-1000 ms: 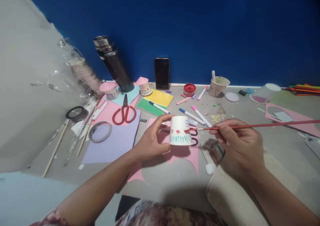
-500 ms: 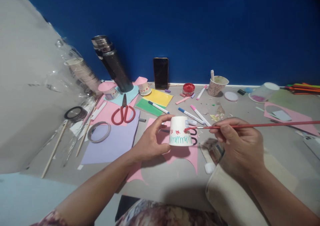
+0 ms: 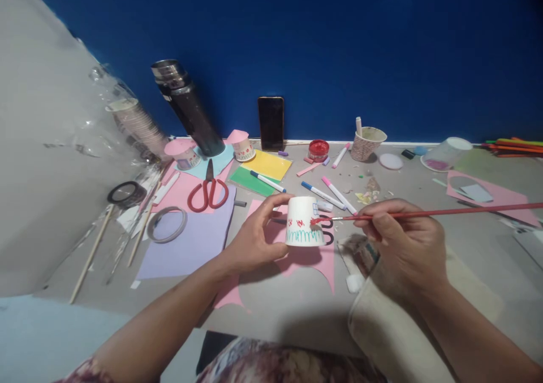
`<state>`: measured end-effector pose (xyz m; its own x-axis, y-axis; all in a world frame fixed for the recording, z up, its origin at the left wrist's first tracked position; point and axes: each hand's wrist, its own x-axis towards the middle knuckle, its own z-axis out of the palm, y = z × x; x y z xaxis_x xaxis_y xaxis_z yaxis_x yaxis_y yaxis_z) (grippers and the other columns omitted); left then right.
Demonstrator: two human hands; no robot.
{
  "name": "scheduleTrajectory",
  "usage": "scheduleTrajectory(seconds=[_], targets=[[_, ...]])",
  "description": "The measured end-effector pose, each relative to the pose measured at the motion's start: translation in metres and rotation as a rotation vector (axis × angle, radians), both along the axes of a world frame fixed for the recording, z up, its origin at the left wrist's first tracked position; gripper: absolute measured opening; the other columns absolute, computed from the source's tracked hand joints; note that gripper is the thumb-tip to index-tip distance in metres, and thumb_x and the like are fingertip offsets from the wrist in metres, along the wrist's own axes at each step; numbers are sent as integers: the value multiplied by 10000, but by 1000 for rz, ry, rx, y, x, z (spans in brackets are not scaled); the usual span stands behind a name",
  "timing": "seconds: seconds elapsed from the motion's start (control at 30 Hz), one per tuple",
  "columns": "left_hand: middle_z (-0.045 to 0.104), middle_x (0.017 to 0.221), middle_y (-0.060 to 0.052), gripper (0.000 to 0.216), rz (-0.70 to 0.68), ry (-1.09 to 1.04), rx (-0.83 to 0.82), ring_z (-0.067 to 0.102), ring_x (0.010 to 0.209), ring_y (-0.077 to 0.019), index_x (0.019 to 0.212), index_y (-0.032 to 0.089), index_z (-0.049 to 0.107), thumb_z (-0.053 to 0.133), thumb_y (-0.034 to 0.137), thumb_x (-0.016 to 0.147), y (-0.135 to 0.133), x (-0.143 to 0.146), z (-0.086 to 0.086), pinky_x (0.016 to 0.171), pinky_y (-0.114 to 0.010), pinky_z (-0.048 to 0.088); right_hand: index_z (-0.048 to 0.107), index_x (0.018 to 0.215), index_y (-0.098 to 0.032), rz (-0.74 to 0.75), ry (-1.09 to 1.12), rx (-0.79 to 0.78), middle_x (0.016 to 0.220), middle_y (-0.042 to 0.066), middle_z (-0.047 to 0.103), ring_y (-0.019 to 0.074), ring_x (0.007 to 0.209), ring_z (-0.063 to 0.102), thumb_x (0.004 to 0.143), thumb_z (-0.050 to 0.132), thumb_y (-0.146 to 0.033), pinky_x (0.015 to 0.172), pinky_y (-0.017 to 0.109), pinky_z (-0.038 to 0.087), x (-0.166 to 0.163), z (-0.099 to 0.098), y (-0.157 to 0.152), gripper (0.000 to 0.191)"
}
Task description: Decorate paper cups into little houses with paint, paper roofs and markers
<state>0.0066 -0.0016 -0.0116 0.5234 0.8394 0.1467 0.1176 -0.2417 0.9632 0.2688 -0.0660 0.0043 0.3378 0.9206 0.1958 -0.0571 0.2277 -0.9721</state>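
Note:
Upside down in the middle of the view is a white paper cup (image 3: pixel 303 210), marked with green grass strokes, red dabs and a blue window. My left hand (image 3: pixel 258 233) grips it from the left, thumb low and fingers at the top. In my right hand (image 3: pixel 401 239) is a thin red paintbrush (image 3: pixel 458 210), pinched near its ferrule. The red-tipped bristles touch the cup's right side, just below the window. An open jar of red paint (image 3: pixel 319 150) sits farther back on the table.
Red-handled scissors (image 3: pixel 207 193), a tape roll (image 3: pixel 167 224) and purple paper (image 3: pixel 186 253) lie left. Two small cups with pink cone roofs (image 3: pixel 241 145) stand near a flask (image 3: pixel 193 111). A phone (image 3: pixel 271 123) leans on the wall. Markers (image 3: pixel 323 195) lie behind the cup; a cloth (image 3: pixel 382 321) is front right.
The brush tip has shifted slightly left along the cup's side, still touching it. Both hands keep their hold. The whole view has moved a little.

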Motion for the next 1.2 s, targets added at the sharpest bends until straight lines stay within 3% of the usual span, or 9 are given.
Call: scheduleTrajectory(seconds=[1.2], targets=[[568,1519,-104,822,18,-14,-49,542,1401,-370,1450,314,553,831,168,690,0,0,1,1160,-518,463,768,848,-246,-17,-29,-28,753,42,756,163,571,606,882,829,-418,480,283,455,2,1,-1,185]])
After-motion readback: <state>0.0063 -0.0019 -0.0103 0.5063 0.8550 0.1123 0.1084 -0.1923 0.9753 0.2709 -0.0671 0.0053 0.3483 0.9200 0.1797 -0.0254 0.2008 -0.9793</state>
